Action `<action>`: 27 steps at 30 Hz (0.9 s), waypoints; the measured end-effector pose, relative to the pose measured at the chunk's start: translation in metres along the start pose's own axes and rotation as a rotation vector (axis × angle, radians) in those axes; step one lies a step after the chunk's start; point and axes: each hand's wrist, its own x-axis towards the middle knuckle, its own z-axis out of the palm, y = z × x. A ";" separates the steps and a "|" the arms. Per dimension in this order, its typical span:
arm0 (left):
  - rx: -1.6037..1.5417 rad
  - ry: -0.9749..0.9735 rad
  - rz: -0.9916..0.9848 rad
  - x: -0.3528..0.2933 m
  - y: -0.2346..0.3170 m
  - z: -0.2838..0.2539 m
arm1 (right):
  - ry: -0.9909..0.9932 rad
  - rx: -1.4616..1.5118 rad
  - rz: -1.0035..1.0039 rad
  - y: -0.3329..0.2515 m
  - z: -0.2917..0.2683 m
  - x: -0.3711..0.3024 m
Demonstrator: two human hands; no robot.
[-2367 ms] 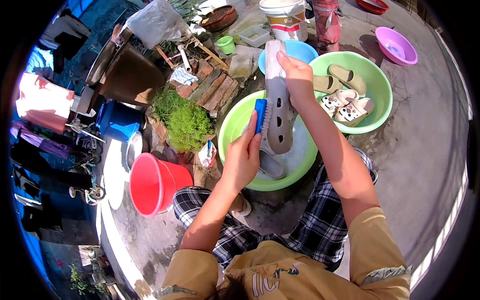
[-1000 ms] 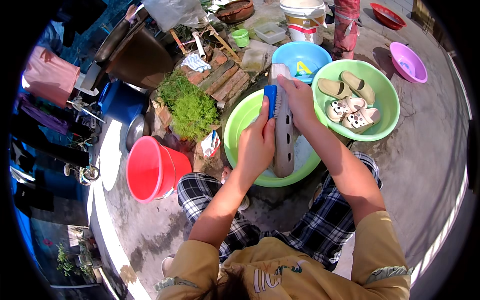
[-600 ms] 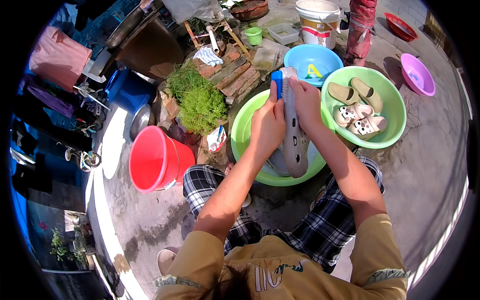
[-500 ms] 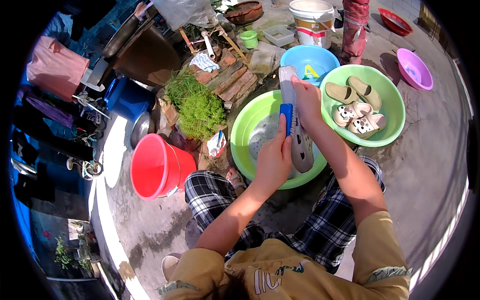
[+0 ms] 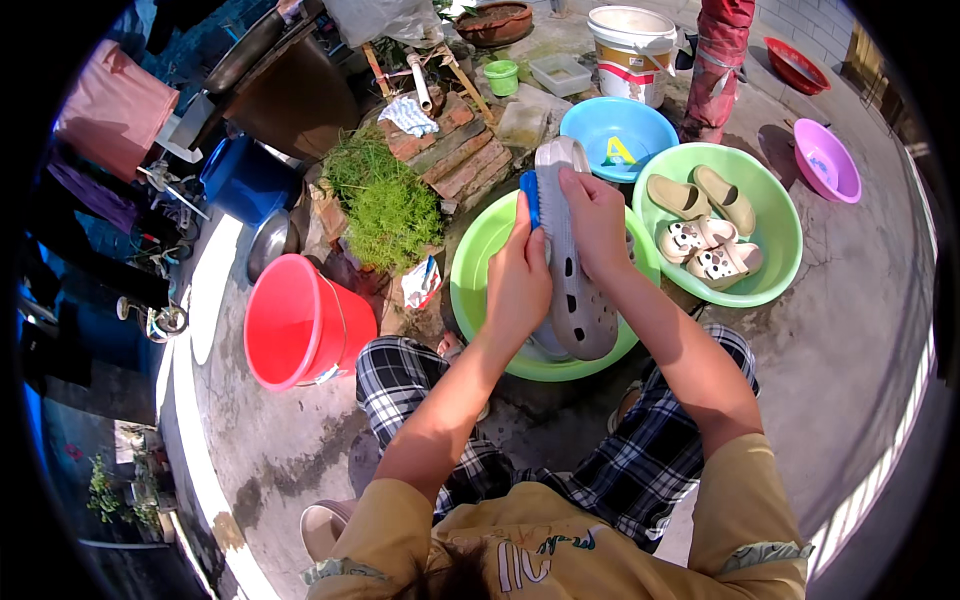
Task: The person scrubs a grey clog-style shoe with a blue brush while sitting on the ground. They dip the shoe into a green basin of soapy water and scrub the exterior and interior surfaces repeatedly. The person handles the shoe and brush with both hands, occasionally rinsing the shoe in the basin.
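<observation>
My right hand [image 5: 597, 222] is closed around the heel end of a grey clog [image 5: 583, 318] with holes along its side. The clog is held over a green basin [image 5: 470, 262], its toe pointing toward me. My left hand [image 5: 519, 288] grips a scrub brush with a blue back [image 5: 530, 197], its bristles against the clog's left edge near the heel. My hands and the clog hide much of the basin's inside. In a pale green basin [image 5: 786, 262] at the right lie a pair of olive clogs [image 5: 725, 200] and a pair of cream clogs with dark spots [image 5: 725, 262].
A blue basin [image 5: 590, 120] touches the green ones at the back. To the left stand a red bucket [image 5: 285, 320], a metal bowl [image 5: 272, 245] and a grassy plant patch [image 5: 395, 220] beside stacked bricks [image 5: 470, 165]. A purple basin [image 5: 835, 175] and a white bucket [image 5: 630, 60] are farther off.
The clog has turned so more of its side and upper shows. Both hands have shifted left a little, and the brush has moved up along the clog toward its heel. The view has shifted slightly.
</observation>
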 end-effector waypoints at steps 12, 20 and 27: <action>0.046 -0.111 -0.049 -0.034 0.024 -0.009 | 0.093 0.266 0.223 -0.011 -0.007 0.014; 0.113 -0.165 0.153 -0.027 0.024 -0.014 | 0.082 0.240 0.163 -0.011 -0.012 0.020; 0.285 0.012 0.014 0.050 0.009 -0.020 | -0.092 -0.078 -0.135 -0.011 0.001 -0.013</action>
